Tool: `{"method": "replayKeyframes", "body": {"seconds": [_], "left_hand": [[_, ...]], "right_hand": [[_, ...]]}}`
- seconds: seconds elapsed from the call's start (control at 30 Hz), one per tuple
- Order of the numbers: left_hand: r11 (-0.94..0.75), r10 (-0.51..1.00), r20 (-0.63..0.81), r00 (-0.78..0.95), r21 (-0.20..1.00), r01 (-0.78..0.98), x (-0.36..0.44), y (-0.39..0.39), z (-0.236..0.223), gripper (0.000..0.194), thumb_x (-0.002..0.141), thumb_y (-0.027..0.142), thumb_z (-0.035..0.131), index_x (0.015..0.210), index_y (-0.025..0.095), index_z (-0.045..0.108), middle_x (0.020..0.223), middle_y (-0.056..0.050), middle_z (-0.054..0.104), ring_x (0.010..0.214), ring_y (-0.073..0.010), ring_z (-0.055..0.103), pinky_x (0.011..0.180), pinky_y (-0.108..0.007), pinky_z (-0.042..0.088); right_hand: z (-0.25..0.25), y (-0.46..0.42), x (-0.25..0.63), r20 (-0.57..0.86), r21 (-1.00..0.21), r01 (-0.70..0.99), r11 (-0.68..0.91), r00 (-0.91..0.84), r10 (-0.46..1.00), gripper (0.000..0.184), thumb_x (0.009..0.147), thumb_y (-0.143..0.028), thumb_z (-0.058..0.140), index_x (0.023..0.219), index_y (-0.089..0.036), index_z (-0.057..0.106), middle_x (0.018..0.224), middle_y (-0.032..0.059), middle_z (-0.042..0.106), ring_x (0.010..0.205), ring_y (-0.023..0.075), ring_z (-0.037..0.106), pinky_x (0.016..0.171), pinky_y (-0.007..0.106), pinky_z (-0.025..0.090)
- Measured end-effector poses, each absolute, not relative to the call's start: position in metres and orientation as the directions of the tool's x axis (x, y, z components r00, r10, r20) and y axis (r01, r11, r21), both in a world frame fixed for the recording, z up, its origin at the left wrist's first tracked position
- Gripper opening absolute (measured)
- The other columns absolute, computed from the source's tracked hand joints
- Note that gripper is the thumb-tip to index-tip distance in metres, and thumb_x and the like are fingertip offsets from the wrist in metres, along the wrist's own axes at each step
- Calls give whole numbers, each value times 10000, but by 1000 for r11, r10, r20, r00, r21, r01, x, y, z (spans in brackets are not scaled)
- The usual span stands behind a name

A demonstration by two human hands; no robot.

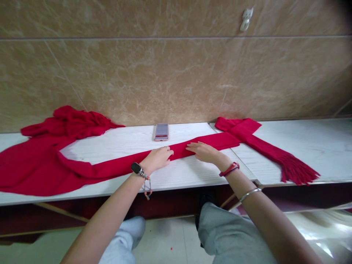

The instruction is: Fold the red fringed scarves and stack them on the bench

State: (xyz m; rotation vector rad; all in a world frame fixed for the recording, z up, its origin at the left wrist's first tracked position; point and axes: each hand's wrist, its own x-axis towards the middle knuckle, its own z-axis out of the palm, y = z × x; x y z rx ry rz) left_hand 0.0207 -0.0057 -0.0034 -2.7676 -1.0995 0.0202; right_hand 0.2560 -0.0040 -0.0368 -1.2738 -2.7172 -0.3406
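Observation:
A long red scarf (217, 141) runs across the white bench top, folded into a narrow strip in the middle. My left hand (157, 159) rests on this strip with its fingers loosely bent over the cloth. A short way to the right, my right hand (205, 151) lies on the same strip, fingers stretched out and flat. To the left the scarf widens into loose cloth and a crumpled heap. On the right it is folded over itself, and its fringed end points toward the front edge.
A phone (161, 132) with its screen lit lies behind the strip, near the tiled wall (154, 80). A small white cat-shaped hook (246, 19) is fixed high on the wall. The white bench top (308, 146) has a seam right of centre. My legs are below its front edge.

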Motion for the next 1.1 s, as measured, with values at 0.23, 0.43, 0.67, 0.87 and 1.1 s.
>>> {"method": "replayKeyframes", "body": {"seconds": [0.23,0.43,0.67,0.87,1.1], "left_hand": [[-725,650,81,755,-232,649,26,-2,-1,177,850,148,419,922,156,580,925,-70,609,817,-183,594,658,-267,448],[-705,584,214,783,-343,620,28,-2,-1,176,853,105,417,885,142,587,884,-76,589,774,-183,582,638,-278,442],[-766,570,139,810,-266,585,26,-1,-20,165,842,97,444,909,152,584,952,-66,555,808,-170,560,669,-264,446],[-738,601,180,778,-247,628,21,-3,-11,216,874,92,390,908,158,593,937,-71,544,807,-163,550,669,-259,437],[-765,560,193,806,-253,593,19,0,-16,225,869,70,399,886,155,607,943,-82,556,890,-187,522,719,-278,431]], "right_hand": [[-56,-1,268,289,243,738,630,-675,679,451,831,-46,364,1262,-117,478,1275,132,523,1178,230,473,993,446,361],[-53,-1,270,425,190,766,614,-628,652,511,804,7,348,1297,-99,431,1327,141,465,1240,220,400,1028,439,321],[-60,-2,271,291,217,742,634,-669,684,479,822,-16,339,1271,-115,471,1317,115,482,1226,214,418,1037,451,302],[-59,-1,270,289,210,753,624,-657,696,490,821,-25,346,1284,-132,462,1314,124,482,1225,212,421,1034,450,305],[-53,-2,270,338,194,798,570,-600,725,499,825,-15,331,1288,-147,460,1352,99,443,1274,228,345,1040,457,285]]}}
